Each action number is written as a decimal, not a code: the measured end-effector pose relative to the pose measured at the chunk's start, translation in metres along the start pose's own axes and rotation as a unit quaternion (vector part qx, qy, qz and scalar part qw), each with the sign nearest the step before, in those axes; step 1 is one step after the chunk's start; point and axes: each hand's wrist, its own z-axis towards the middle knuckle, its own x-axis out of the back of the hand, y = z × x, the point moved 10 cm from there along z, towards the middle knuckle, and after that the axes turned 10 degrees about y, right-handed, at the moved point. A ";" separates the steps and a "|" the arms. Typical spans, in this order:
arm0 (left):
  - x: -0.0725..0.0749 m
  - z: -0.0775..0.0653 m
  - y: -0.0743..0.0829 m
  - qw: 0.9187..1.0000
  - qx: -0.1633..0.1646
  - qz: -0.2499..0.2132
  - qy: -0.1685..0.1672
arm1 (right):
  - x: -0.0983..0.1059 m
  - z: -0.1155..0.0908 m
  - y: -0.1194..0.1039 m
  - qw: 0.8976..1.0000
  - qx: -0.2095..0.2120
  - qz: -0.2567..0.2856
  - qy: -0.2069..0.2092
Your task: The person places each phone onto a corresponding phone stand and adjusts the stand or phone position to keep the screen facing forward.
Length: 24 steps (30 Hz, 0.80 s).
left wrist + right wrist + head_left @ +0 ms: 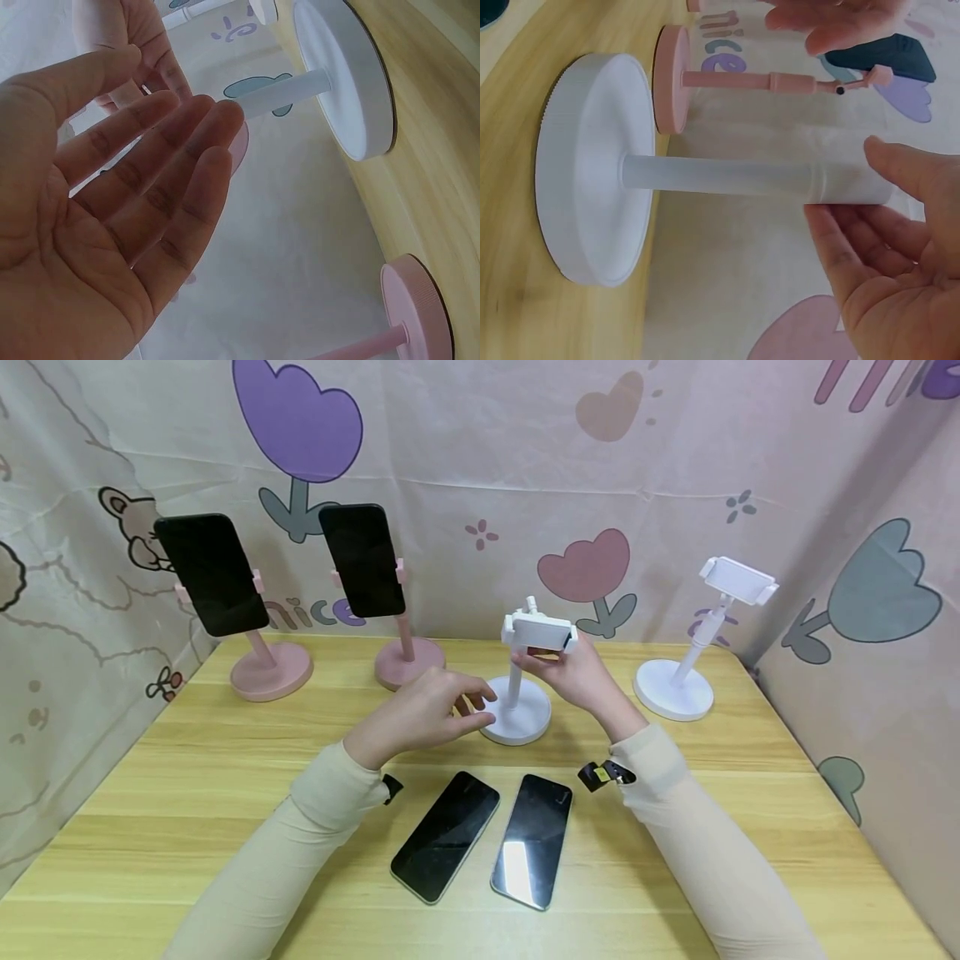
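At the left of the head view, a pink stand (pixel 272 672) holds a tilted dark phone (pixel 212 575) on the bench (pixel 187 810). Next along, a second pink stand (pixel 410 663) carries another dark phone (pixel 363 560).

Left of centre comes the left hand (pixel 420 714), its fingers loosely spread and a little bent, with nothing in them. They point rightward at the middle white stand (pixel 515 685); in the right wrist view a gap shows between this hand and the post. Below, towards the bottom of the frame, the first loose phone (pixel 446 837) lies flat, its long axis slanting from lower left to upper right.

The middle white stand is near the centre, base flat and post upright, directly left of the right hand (pixel 579 682), which is the nearer of the two. That hand's fingers and thumb are bent round the upper collar of the post, just under the cradle. Below them lies the second loose phone (pixel 532 842), its long axis nearly up and down the frame.

Farther right stands another white stand (pixel 672 691), apart from both hands.
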 end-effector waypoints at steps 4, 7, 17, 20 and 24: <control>-0.002 0.000 0.001 1.000 -0.001 0.005 -0.004 | 0.003 -0.005 -0.003 1.000 0.001 -0.017 0.001; -0.003 0.000 0.002 1.000 0.000 0.006 -0.009 | 0.006 -0.010 -0.003 1.000 -0.004 -0.025 -0.001; -0.008 -0.001 0.003 1.000 0.007 0.002 -0.022 | 0.006 -0.033 -0.004 0.990 -0.008 -0.119 -0.068; -0.009 -0.001 0.003 1.000 0.005 0.001 -0.023 | 0.005 -0.042 -0.009 0.986 0.001 -0.137 -0.091; -0.010 -0.002 0.004 1.000 0.003 -0.001 -0.023 | 0.003 -0.054 -0.012 0.984 -0.006 -0.138 -0.109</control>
